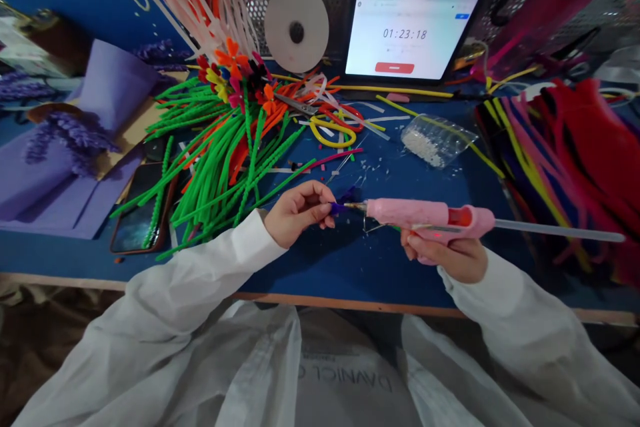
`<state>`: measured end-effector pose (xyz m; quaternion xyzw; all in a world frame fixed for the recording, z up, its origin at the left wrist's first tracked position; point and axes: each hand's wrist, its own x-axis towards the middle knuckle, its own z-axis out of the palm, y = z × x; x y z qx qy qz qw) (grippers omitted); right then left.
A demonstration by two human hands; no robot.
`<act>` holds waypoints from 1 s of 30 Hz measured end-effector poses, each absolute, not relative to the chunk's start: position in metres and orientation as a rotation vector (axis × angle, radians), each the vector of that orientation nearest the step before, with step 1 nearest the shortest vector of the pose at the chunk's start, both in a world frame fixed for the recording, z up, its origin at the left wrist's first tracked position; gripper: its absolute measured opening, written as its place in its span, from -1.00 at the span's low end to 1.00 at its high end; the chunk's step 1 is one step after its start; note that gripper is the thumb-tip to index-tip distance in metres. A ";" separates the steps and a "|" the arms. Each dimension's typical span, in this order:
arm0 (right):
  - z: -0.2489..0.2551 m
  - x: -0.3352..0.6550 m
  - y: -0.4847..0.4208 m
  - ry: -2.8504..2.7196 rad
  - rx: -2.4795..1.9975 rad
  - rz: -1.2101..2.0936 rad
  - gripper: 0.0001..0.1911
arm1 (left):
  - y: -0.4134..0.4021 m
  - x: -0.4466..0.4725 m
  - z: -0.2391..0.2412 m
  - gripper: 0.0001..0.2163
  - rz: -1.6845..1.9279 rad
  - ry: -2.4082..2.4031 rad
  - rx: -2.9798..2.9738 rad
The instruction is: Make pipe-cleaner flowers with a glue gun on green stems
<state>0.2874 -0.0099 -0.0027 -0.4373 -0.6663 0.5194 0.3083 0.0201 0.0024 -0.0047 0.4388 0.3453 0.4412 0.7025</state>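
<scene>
My left hand (304, 212) pinches a small dark purple-blue fuzzy piece (339, 207), which looks like bent pipe cleaner, between thumb and fingers. My right hand (447, 255) is wrapped round the grip of a pink hot glue gun (410, 211). The gun lies level, its metal nozzle pointing left and meeting or nearly touching the purple piece; I cannot tell which. A long translucent glue stick (560, 230) sticks out of its back end. More of the dark purple material shows just behind the nozzle, its shape unclear.
Green pipe cleaners (215, 173) lie left, partly over a phone (137, 203). Behind stand a white spool (297, 27) and a tablet (415, 33) showing a timer. Scissors (296, 104), a bag of white beads (430, 143), purple wrapping paper (50, 187) and red strips (595, 160) surround my hands.
</scene>
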 end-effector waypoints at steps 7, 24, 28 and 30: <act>-0.002 0.289 -0.009 -1.813 -1.140 1.428 -0.72 | 0.002 0.020 -0.005 -0.76 0.983 0.761 0.936; -0.004 0.287 -0.013 -1.720 -1.236 1.418 -0.68 | 0.001 0.019 -0.002 -0.75 0.989 0.758 0.895; -0.002 0.286 -0.012 -1.715 -1.231 1.406 -0.71 | 0.001 0.019 -0.001 -0.74 0.983 0.767 0.884; -0.002 0.286 -0.012 -1.733 -1.204 1.393 -0.74 | 0.001 0.019 -0.001 -0.74 0.986 0.763 0.874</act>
